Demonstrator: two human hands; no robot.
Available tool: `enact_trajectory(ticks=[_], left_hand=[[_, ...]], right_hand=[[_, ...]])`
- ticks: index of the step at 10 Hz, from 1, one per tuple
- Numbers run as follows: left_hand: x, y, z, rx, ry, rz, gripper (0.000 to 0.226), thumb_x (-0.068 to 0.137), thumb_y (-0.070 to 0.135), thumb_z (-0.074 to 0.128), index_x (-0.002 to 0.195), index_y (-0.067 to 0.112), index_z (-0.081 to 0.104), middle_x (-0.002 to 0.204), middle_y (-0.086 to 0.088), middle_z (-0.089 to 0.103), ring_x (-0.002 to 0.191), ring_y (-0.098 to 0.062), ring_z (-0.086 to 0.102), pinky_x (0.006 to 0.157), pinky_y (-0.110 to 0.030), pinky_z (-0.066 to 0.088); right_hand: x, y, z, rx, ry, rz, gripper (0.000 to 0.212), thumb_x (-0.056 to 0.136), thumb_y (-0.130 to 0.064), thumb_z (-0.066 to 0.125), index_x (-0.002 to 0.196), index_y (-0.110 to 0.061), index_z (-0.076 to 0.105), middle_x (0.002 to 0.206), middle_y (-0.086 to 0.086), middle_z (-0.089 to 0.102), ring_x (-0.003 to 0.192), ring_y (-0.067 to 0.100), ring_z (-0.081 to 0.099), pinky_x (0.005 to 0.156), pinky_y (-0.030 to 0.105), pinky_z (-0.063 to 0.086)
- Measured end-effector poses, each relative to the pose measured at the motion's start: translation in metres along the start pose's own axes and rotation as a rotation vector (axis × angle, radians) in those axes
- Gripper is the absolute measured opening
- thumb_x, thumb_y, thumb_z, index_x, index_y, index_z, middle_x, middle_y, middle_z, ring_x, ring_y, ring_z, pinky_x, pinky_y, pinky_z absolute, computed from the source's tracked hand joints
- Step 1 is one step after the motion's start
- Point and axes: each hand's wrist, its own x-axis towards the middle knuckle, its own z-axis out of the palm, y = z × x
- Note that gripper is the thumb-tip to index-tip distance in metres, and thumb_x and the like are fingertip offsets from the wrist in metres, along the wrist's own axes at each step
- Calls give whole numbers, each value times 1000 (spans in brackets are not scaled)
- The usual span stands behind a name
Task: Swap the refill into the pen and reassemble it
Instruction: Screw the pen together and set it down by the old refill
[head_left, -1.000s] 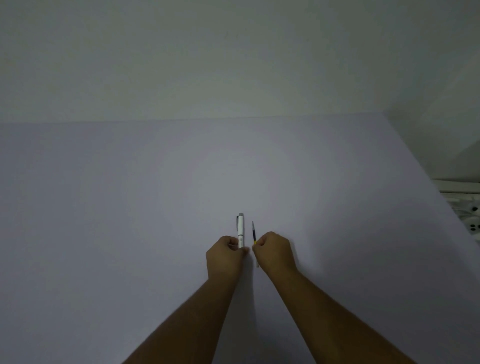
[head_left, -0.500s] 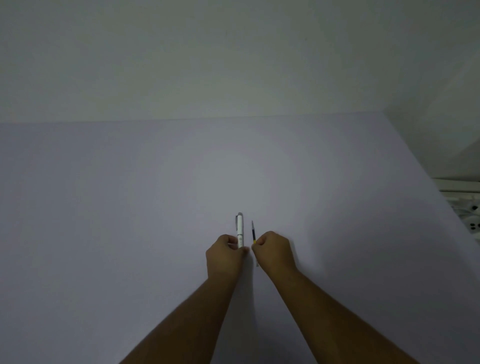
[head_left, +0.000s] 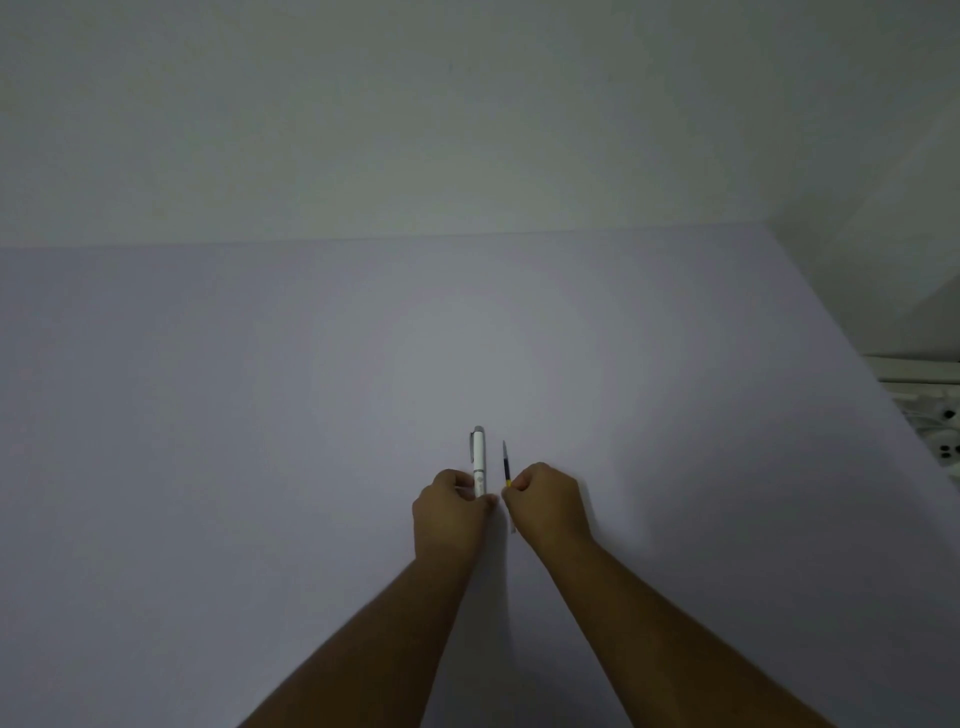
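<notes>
A white pen (head_left: 479, 460) with a grey clip lies on the pale table, pointing away from me. My left hand (head_left: 451, 512) is closed around its near end. Just to the right lies a thin dark refill (head_left: 505, 462) with a yellow band near my fingers. My right hand (head_left: 546, 503) is closed with its fingertips on the refill's near part; a short piece of the refill shows below the hand. The two hands almost touch at the knuckles. The near ends of both pen and refill are hidden under the fingers.
The pale lilac table (head_left: 260, 467) spreads wide on all sides, its right edge running diagonally. Beyond that edge at the right are white objects with dark spots (head_left: 943, 436). A plain wall (head_left: 467, 130) rises behind the table.
</notes>
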Motion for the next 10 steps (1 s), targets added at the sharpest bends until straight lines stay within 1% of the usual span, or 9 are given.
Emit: enact_trajectory(ticks=[1,2,3,4,6,7,8,9,10], left_hand=[[0,-1,0,12,12,5,30,78,18,73,105,9,66,93,-6,70,90,-21,67,86,-39,58],[1,-1,1,18,11,12,30,79,18,72,107,9,65,101,-8,72,93,-21,67,86,-34,57],[2,-2,0,37,19,22,28,81,19,70,107,10,65,102,-8,72,91,-20,66,85,-32,55],[1,-2,0,54,21,22,29,83,18,69,109,9,65,104,-8,72,93,-20,66,82,-26,51],[2,-2,-1,57,11,27,29,83,19,69,109,8,64,104,-9,71,96,-22,66,84,-30,52],[4,-2,-1,66,15,20,30,83,20,69,110,9,65,105,-9,71,97,-22,66,84,-29,51],[4,-1,-2,87,8,15,30,84,20,68,112,9,63,107,-9,71,99,-22,66,86,-29,50],[3,-1,-2,87,-7,11,31,85,20,67,113,8,62,109,-10,70,100,-22,65,88,-30,51],[0,2,-4,92,-15,9,34,86,21,67,116,8,61,112,-11,69,101,-23,64,86,-28,50]], right_hand=[[-1,0,0,2,-3,-4,10,82,-19,59,73,-15,63,91,13,74,88,29,69,80,36,58],[-2,-1,0,3,2,-7,10,82,-20,59,72,-16,61,90,13,73,88,29,69,80,37,58],[-2,0,0,4,9,-6,12,82,-19,58,78,-11,66,91,13,73,89,29,69,80,36,57],[-2,1,0,14,11,1,16,82,-21,59,84,-8,69,92,13,73,89,29,69,81,37,58],[-1,1,1,23,10,4,14,81,-22,60,79,-11,67,90,12,73,88,27,68,79,34,56],[0,2,1,16,8,-3,12,81,-23,59,72,-15,63,89,11,73,87,27,69,78,33,56],[-1,3,1,19,14,-2,16,81,-24,60,80,-10,68,91,11,74,89,27,68,79,32,55],[1,4,1,24,5,2,19,82,-24,60,84,-8,70,92,11,74,90,27,69,80,33,55],[-2,2,0,31,7,4,20,83,-25,59,85,-8,69,91,11,73,89,27,68,78,33,54]])
